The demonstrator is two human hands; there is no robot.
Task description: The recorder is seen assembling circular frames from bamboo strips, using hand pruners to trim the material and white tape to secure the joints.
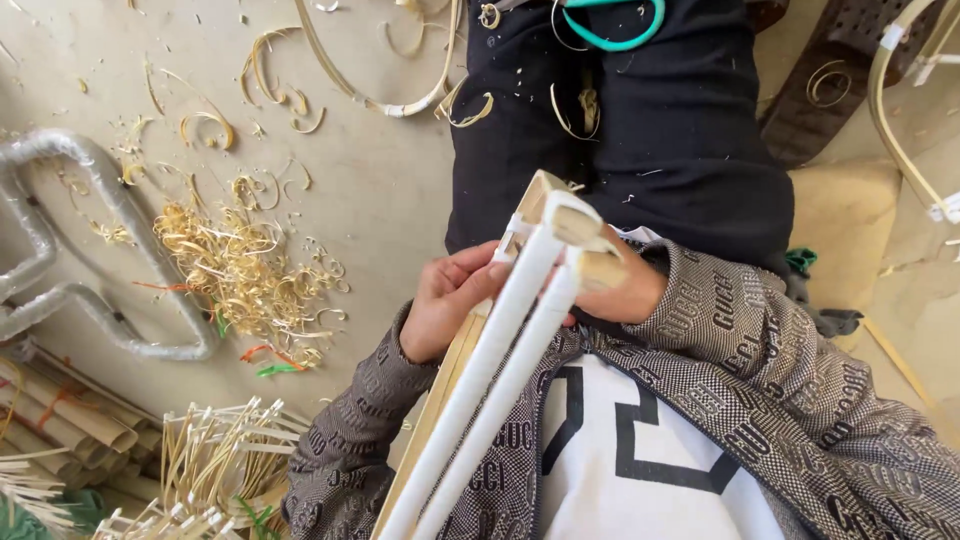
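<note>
We look down at our own two hands working close to the chest. The fingers point(478, 268) of our left hand point(445, 305) are curled together around a bundle of cane rods point(500, 380), pressing near the corner where the rods meet. Our right hand point(618, 290) is clamped on the far side of the same corner, mostly hidden behind the rod ends, so we cannot see each finger there. Two of the rods are wrapped in smooth white strip and run down toward our lap; a bare pale wooden frame piece point(440, 400) lies alongside them. The cut ends point(585, 230) show tan wood.

To do this step well, in our judgement, we should keep both grips snug at the corner so the wrapped rods stay parallel and the joint does not twist.

Beyond the hands, black trousers point(640, 130) carry pale shavings. On the floor point(380, 190) to the left lies a heap of curled shavings point(240, 270), a silver flexible hose point(90, 250), and bundled thin splints point(215, 460).
</note>
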